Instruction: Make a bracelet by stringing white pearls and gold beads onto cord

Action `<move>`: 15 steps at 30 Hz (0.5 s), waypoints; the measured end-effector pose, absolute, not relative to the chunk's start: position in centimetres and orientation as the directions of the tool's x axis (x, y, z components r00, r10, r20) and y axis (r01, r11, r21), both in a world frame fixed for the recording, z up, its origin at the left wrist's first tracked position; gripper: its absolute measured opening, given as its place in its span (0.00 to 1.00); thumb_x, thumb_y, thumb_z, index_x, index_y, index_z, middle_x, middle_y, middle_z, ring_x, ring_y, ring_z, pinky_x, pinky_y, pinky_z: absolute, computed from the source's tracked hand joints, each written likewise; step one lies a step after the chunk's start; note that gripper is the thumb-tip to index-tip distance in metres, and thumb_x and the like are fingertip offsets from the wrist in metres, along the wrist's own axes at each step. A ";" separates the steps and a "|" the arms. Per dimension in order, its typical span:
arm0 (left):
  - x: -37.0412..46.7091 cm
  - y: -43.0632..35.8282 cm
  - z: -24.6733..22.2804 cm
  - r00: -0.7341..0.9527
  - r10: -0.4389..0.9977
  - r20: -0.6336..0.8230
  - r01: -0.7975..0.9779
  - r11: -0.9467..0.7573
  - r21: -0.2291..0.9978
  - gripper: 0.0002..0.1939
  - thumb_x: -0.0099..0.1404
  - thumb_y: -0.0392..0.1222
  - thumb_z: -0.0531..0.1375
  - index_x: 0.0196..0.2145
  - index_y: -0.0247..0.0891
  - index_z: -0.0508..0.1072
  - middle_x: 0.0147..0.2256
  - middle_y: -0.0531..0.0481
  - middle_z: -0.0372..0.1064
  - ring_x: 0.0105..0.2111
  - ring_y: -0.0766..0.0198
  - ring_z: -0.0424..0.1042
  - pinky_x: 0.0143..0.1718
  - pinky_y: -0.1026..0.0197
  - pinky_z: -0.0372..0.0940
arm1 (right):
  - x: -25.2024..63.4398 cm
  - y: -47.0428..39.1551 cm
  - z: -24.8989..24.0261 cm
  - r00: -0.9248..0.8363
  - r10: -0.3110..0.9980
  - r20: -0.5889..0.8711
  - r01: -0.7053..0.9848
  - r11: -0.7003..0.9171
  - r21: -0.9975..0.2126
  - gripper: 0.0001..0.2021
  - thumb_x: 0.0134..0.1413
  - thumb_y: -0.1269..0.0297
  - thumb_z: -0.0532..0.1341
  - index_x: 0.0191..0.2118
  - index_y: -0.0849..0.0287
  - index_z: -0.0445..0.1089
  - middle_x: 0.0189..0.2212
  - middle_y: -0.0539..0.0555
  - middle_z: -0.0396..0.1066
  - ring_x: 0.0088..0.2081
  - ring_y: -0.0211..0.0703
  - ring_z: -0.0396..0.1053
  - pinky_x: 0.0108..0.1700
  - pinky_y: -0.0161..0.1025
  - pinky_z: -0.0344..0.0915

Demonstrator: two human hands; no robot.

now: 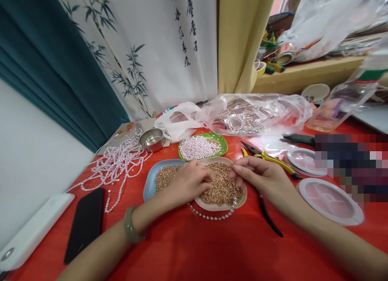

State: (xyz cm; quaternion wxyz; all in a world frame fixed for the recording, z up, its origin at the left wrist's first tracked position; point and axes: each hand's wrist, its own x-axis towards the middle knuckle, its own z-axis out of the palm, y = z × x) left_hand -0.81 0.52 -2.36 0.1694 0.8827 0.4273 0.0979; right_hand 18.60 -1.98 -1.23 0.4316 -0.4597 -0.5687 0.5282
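My left hand (192, 179), with a green bangle (132, 225) on the wrist, is over the gap between a blue plate (148, 184) and a pale plate (209, 207), both holding small gold beads. Its fingers are curled at the left side of the gold beads (220, 184); what they hold, if anything, is hidden. Above the right edge of the pale plate, my right hand (254, 172) pinches with thumb and forefinger; the thing between them is too small to name. A strand of pearly beads (212, 218) curves along the front of the pale plate.
Behind lies a green plate (224, 145) of white beads. White bead strands (121, 163), a metal bowl (152, 139) and a black phone (85, 224) are on the left. Pliers (281, 163), clear spools (330, 200) and a plastic bottle (339, 105) are on the right; a plastic bag (257, 111) lies behind.
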 end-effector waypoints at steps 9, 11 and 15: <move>0.3 2.4 -1.7 0.583 0.811 0.036 0.776 -0.570 0.271 0.07 0.57 0.32 0.53 0.28 0.37 0.71 0.28 0.48 0.63 0.33 0.59 0.61 0.33 0.59 0.56 | 18.8 -2.2 -1.2 -0.243 0.970 0.018 0.055 0.032 -0.998 0.08 0.49 0.59 0.59 0.27 0.58 0.67 0.23 0.49 0.70 0.21 0.33 0.64 0.25 0.33 0.61; -0.1 2.9 -1.6 0.577 0.816 0.049 0.763 -0.559 0.324 0.07 0.58 0.33 0.53 0.31 0.37 0.71 0.30 0.48 0.63 0.33 0.61 0.62 0.33 0.60 0.57 | 18.9 -2.2 -1.3 -0.246 0.969 0.027 0.053 0.041 -0.998 0.07 0.49 0.60 0.59 0.27 0.57 0.67 0.23 0.49 0.70 0.21 0.33 0.63 0.25 0.33 0.61; -0.9 2.6 -1.1 0.631 0.774 0.050 0.718 -0.608 0.339 0.04 0.58 0.37 0.55 0.31 0.38 0.70 0.30 0.49 0.64 0.36 0.60 0.61 0.34 0.61 0.56 | 18.9 -2.1 -1.3 -0.263 0.964 0.033 0.082 0.057 -0.995 0.08 0.49 0.60 0.59 0.26 0.58 0.68 0.24 0.49 0.70 0.22 0.32 0.63 0.26 0.32 0.61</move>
